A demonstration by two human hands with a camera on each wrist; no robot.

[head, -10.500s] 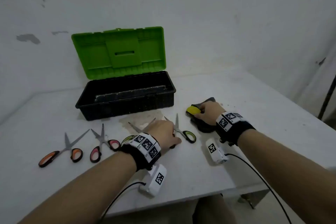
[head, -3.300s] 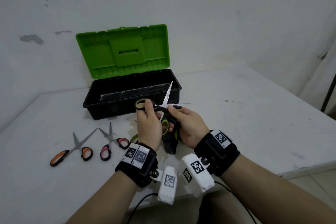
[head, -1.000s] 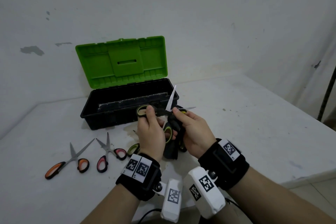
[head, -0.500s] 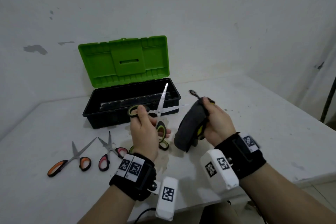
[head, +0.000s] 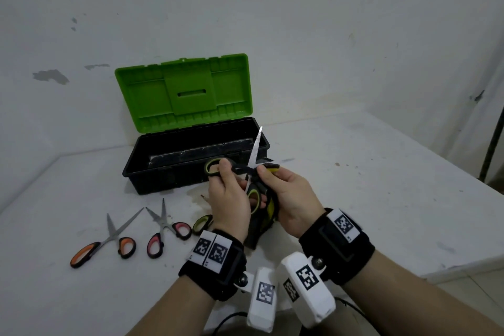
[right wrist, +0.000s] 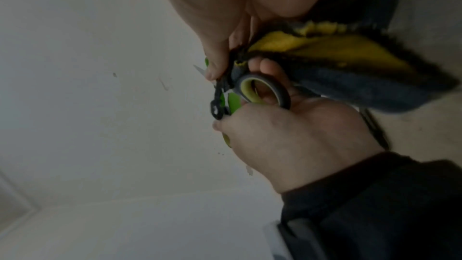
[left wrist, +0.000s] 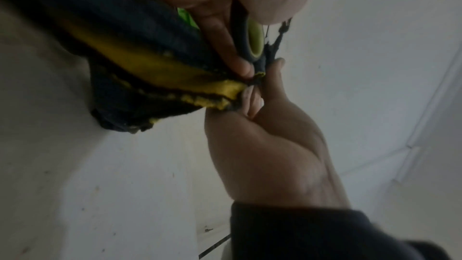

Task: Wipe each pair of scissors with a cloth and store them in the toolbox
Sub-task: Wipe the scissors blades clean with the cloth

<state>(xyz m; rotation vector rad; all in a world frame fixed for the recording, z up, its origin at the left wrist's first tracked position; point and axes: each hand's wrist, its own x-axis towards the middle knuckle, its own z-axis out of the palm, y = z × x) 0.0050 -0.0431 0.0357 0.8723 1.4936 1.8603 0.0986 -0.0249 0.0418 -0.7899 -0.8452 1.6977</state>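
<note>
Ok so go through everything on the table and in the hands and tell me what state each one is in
Toolbox: lid up, open.
Green-handled scissors: blades apart, held by left hand.
Cloth: bunched, gripped by right hand against the scissors.
Orange scissors: blades apart, on table.
Pink scissors: blades apart, on table.

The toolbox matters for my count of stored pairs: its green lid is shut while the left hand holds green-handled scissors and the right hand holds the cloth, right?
Not quite: the toolbox stands with its green lid open, as the head view shows. The left hand does hold the green-handled scissors, and the right hand holds the cloth.
</note>
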